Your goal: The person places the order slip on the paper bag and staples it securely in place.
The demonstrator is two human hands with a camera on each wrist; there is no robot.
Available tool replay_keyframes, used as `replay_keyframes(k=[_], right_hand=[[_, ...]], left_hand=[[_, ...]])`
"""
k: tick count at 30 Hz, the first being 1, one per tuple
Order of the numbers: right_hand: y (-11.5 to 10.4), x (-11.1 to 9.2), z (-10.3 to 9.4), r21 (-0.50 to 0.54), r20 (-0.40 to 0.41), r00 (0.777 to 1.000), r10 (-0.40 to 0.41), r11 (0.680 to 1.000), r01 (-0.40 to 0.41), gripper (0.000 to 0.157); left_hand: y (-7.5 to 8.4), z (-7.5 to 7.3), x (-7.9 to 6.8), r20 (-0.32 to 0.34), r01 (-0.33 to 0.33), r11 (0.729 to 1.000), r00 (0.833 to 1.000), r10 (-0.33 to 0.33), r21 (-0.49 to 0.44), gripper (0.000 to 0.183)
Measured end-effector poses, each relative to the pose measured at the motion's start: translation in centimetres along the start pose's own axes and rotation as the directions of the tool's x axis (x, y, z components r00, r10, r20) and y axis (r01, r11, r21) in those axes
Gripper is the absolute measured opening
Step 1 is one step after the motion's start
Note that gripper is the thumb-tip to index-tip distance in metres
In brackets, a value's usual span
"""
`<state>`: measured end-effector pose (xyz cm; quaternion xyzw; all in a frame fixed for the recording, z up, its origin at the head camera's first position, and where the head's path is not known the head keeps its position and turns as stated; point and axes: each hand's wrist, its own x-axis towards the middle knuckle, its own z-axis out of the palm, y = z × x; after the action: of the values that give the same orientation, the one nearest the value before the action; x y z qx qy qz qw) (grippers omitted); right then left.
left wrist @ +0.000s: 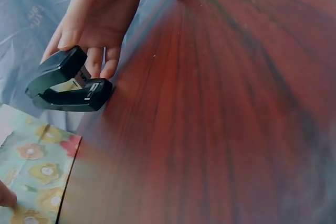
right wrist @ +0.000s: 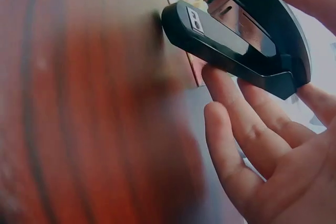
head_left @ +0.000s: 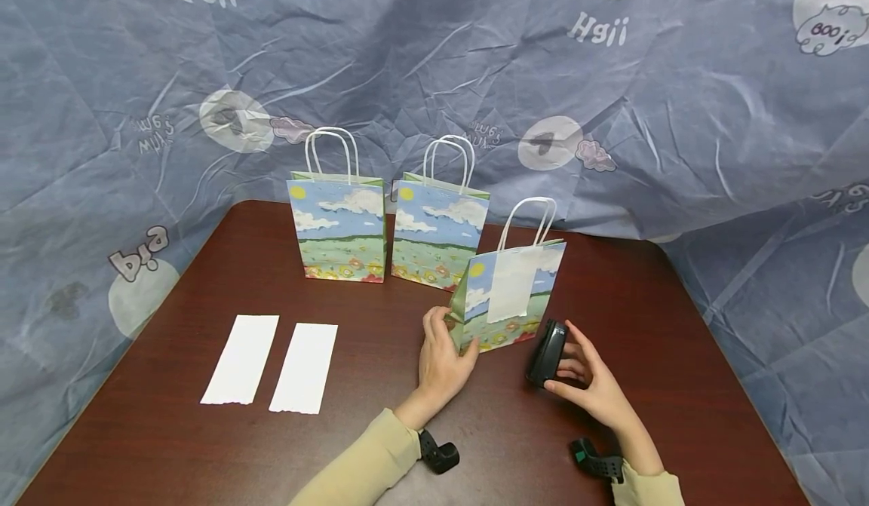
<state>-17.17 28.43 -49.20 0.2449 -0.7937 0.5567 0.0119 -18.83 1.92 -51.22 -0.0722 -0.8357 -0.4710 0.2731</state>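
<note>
From my end I see the left hand [head_left: 441, 363] clasping the near gift bag [head_left: 505, 331] by its lower left corner, thumb at the front, fingers at the side. Well apart from it, the right hand [head_left: 600, 393] grips a black stapler [head_left: 547, 354], gaping, just right of that bag. A white slip [head_left: 512, 283] covers part of the bag's front. Two matching bags [head_left: 339, 227] stand farther off; two paper strips [head_left: 304, 368] lie left on the table [head_left: 170, 446].
</note>
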Motion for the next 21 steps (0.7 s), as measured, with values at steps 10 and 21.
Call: replay_keyframes(k=[10, 21], right_hand=[[0.3, -0.3, -0.5, -0.047, -0.014, 1.0, 0.028, 0.998, -0.029, 0.089], [0.4, -0.4, -0.5, -0.037, -0.024, 0.999, 0.032, 0.999, -0.033, 0.081]], left_hand=[[-0.4, 0.7, 0.0, 0.053, 0.042, 0.999, 0.998, -0.042, 0.008, 0.026], [-0.4, 1.5, -0.1, 0.098, -0.004, 0.993, 0.995, 0.017, -0.121, 0.021]])
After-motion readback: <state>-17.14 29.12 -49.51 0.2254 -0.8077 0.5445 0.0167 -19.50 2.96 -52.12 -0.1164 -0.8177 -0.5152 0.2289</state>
